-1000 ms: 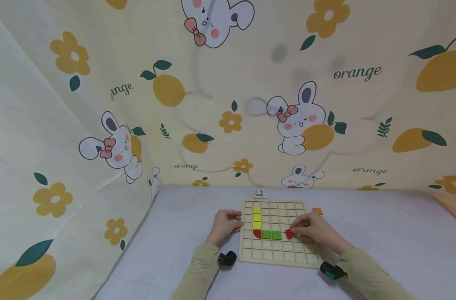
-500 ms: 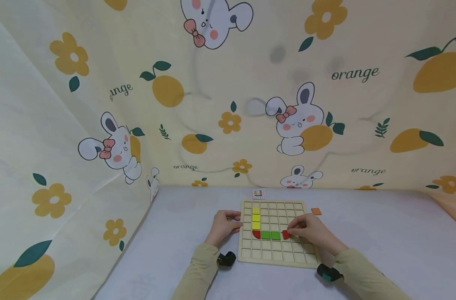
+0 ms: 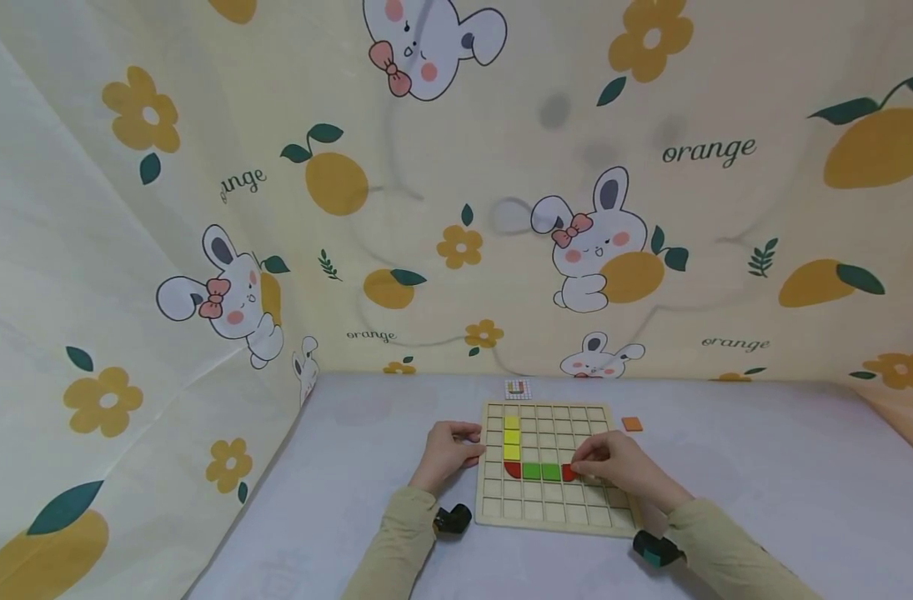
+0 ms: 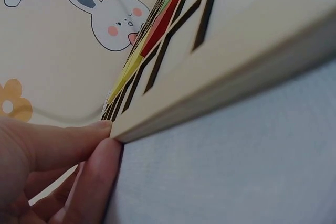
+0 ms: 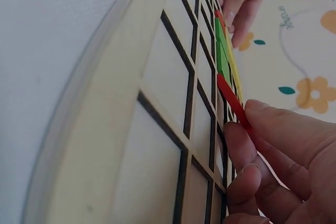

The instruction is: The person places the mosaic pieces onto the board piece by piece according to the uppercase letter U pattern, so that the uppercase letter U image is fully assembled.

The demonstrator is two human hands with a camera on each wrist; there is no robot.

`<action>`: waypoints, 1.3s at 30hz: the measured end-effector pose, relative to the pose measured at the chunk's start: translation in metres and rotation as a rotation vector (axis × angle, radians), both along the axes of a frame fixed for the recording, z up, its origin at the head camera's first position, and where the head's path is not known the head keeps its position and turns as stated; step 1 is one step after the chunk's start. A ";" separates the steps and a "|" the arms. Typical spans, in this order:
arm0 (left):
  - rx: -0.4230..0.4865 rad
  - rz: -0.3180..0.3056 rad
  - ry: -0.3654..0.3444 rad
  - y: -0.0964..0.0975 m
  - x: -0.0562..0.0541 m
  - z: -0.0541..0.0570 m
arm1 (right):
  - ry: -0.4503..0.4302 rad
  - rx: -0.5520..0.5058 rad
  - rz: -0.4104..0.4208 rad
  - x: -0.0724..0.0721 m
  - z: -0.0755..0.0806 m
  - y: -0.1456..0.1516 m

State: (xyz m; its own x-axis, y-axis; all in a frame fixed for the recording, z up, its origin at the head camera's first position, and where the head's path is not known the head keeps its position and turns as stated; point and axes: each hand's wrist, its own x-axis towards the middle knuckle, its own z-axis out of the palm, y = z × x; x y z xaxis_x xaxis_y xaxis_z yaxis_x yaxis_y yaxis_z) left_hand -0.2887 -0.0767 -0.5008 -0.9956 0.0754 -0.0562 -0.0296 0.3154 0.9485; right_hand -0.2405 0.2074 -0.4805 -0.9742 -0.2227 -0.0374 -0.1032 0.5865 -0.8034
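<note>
A pale wooden grid board (image 3: 531, 508) lies on the table. My left hand (image 3: 447, 454) pinches its left edge; in the left wrist view the thumb and a finger (image 4: 100, 166) meet at the rim. My right hand (image 3: 624, 462) pinches a red tile (image 5: 231, 98) between thumb and finger, one end tilted up at the fingertips. The tile's other end sits beside two green tiles (image 3: 541, 472). Left of the green ones is a red tile with a rounded corner (image 3: 512, 470). Several yellow tiles (image 3: 512, 437) run up the column above it.
An orange tile (image 3: 632, 424) lies on the table (image 3: 764, 467) off the board's upper right. Behind the board is a small card (image 3: 517, 389) with a coloured U pattern on a grid. A printed curtain (image 3: 456, 208) hangs at the back and left.
My right hand has moved slightly left with the red tile, bringing it from a gap away to right beside the green tiles. My left hand keeps its place at the board's edge.
</note>
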 end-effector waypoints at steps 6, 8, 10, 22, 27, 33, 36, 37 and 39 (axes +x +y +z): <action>0.024 -0.001 -0.009 -0.001 -0.001 0.000 | 0.016 0.002 0.058 0.002 0.002 0.003; 0.032 -0.004 -0.009 -0.001 -0.001 -0.001 | 0.026 0.005 0.072 0.002 0.002 0.003; 0.039 -0.006 -0.009 -0.001 -0.001 -0.001 | 0.036 0.009 0.084 0.003 0.003 0.003; 0.033 -0.013 -0.005 -0.002 -0.001 -0.003 | 0.062 0.044 0.076 0.005 0.004 0.000; 0.030 -0.011 0.010 -0.001 -0.002 -0.003 | 0.058 0.052 0.053 0.004 0.002 0.000; 0.028 0.003 0.000 0.000 0.000 -0.001 | 0.072 0.058 0.037 0.005 0.001 -0.002; 0.033 -0.002 -0.002 -0.001 0.000 0.000 | 0.092 0.056 0.045 0.007 0.001 -0.002; 0.034 -0.005 0.000 -0.001 0.000 -0.001 | 0.096 0.055 0.046 0.007 0.001 -0.002; 0.041 -0.010 -0.001 -0.001 0.000 -0.001 | 0.100 0.057 0.047 0.007 0.001 -0.002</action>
State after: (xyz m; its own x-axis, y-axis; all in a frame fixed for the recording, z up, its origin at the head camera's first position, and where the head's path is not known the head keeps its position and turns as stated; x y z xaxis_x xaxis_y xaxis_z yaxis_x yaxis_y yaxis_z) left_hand -0.2886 -0.0780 -0.5016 -0.9947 0.0872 -0.0543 -0.0281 0.2770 0.9604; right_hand -0.2330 0.2054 -0.4795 -0.9621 -0.2687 0.0455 -0.2098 0.6237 -0.7530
